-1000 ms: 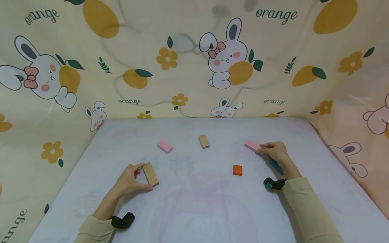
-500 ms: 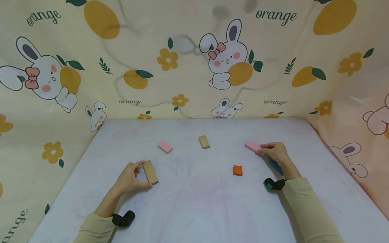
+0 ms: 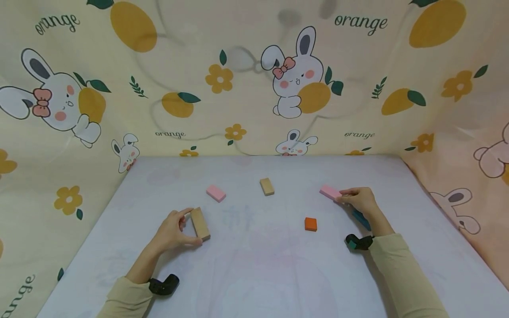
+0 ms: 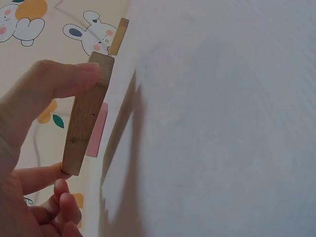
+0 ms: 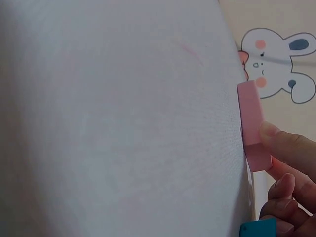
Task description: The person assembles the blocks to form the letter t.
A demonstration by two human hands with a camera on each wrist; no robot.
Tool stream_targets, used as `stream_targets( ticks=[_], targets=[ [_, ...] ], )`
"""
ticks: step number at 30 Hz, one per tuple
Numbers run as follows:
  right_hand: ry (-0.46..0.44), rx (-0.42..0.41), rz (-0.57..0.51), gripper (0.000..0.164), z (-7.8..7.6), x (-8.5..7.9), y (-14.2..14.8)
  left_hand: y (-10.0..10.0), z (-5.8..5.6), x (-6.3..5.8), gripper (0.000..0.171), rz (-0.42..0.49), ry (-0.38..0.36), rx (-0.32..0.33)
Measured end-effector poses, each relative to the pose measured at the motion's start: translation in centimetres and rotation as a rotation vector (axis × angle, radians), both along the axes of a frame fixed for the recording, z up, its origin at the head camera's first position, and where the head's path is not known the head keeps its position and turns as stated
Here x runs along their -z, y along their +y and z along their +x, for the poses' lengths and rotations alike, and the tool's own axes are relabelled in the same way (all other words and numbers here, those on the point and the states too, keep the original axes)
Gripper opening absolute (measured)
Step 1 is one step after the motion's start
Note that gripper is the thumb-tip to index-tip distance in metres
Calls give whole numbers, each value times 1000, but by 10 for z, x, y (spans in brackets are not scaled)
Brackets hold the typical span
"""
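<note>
My left hand grips a long plain wooden block by its two ends, thumb at the near end and index finger at the far end. In the left wrist view the wooden block is clear of the table, its shadow falling apart from it. On the right, my right hand pinches the near end of a pink block between thumb and index finger. The right wrist view shows that pink block low along the tabletop, the other fingers curled below it. Beneath the right hand lies a blue block, partly hidden.
On the white tabletop lie another pink block, a smaller wooden block and an orange block, set apart. A patterned cloth with rabbits and oranges rises behind the table and along both sides.
My left hand has lifted the long wooden block and shifted it slightly away from me and to the right. The right hand stays in place on the pink block.
</note>
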State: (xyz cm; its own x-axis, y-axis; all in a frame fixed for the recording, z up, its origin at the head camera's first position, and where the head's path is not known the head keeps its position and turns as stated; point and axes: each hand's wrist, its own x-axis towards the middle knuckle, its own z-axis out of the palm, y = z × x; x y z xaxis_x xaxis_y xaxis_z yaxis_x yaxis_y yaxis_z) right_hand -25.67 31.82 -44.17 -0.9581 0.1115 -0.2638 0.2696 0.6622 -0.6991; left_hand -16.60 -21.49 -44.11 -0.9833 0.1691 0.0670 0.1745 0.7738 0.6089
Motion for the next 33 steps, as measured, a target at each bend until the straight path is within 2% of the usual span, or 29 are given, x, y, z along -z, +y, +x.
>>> stream_targets(
  ticks=[17, 24, 33],
  targets=[
    [5, 13, 11, 53, 0, 0, -2, 15, -1, -8, 88, 21, -3, 33],
    [31, 10, 15, 51, 0, 0, -2, 21, -6, -7, 89, 31, 15, 55],
    [7, 17, 11, 51, -2, 0, -2, 27, -8, -7, 89, 50, 15, 76]
  ],
)
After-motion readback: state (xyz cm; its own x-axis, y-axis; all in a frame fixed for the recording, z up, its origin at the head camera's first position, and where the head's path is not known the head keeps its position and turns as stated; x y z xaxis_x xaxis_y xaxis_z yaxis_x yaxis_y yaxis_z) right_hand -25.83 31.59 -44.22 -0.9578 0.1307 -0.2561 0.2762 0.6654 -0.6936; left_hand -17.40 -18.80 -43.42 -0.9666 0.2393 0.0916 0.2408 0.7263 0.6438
